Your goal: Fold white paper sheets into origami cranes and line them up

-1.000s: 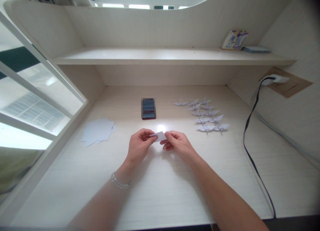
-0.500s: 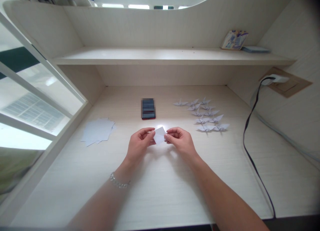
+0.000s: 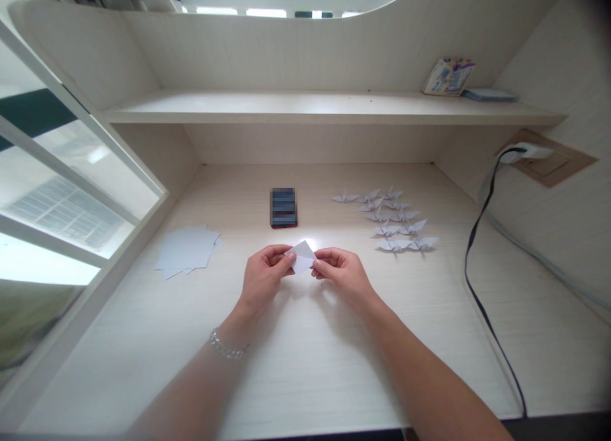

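Between my two hands is a small folded piece of white paper [image 3: 302, 256], with a crease running across it. My left hand [image 3: 267, 269] pinches its left corner between thumb and fingers. At the right corner, my right hand [image 3: 342, 272] grips it the same way. Both hands are held low over the desk, in its middle. Several white paper cranes [image 3: 398, 230] stand in a cluster to the right, beyond my right hand. Off to the left lies a loose pile of white paper sheets [image 3: 187, 249].
A phone [image 3: 283, 207], its screen blurred, lies behind my hands. A black cable [image 3: 470, 237] runs from the wall socket [image 3: 554, 164] down the desk's right side. The shelf [image 3: 286, 104] above holds a small printed packet [image 3: 449, 77] and a flat thing beside it.
The folded paper has turned a little and shifted slightly left between my fingers. My right hand has dropped slightly. Both hands keep their hold.
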Demonstrator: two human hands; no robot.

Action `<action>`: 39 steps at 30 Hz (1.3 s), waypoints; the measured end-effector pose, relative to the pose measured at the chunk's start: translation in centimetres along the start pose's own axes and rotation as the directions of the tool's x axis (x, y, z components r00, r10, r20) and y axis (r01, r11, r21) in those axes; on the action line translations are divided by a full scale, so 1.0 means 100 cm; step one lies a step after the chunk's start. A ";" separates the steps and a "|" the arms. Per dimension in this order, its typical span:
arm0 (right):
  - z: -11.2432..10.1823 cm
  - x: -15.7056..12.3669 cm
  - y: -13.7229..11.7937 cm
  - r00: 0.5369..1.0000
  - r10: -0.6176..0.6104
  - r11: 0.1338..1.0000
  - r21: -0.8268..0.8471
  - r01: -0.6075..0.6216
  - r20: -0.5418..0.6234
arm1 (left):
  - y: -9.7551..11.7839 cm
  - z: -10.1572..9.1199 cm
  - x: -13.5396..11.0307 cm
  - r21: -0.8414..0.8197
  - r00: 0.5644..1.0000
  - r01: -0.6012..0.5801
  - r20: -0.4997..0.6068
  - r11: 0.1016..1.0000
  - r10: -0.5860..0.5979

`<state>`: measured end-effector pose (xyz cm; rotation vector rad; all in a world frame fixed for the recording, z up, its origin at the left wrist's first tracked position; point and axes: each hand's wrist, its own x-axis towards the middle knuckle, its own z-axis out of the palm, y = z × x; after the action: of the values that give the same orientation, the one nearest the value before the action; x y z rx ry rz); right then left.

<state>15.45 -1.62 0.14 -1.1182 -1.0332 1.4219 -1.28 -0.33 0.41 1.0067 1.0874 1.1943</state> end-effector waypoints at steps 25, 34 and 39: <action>0.000 -0.001 0.005 0.986 -0.165 0.972 -0.169 0.163 -0.001 | 0.003 0.000 -0.004 0.167 0.989 -0.102 0.121 0.981 0.082; 0.000 -0.004 -0.002 0.994 -0.071 0.984 -0.156 0.083 0.084 | 0.003 -0.002 -0.003 0.155 0.990 -0.061 0.132 0.986 0.040; 0.001 -0.005 -0.004 0.995 0.018 0.988 -0.156 -0.003 0.100 | 0.009 -0.004 -0.003 0.139 0.970 0.063 0.223 0.988 -0.093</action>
<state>15.43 -2.07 0.58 -1.1748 -1.2295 1.4375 -1.89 -0.53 1.24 1.1616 1.0220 0.9271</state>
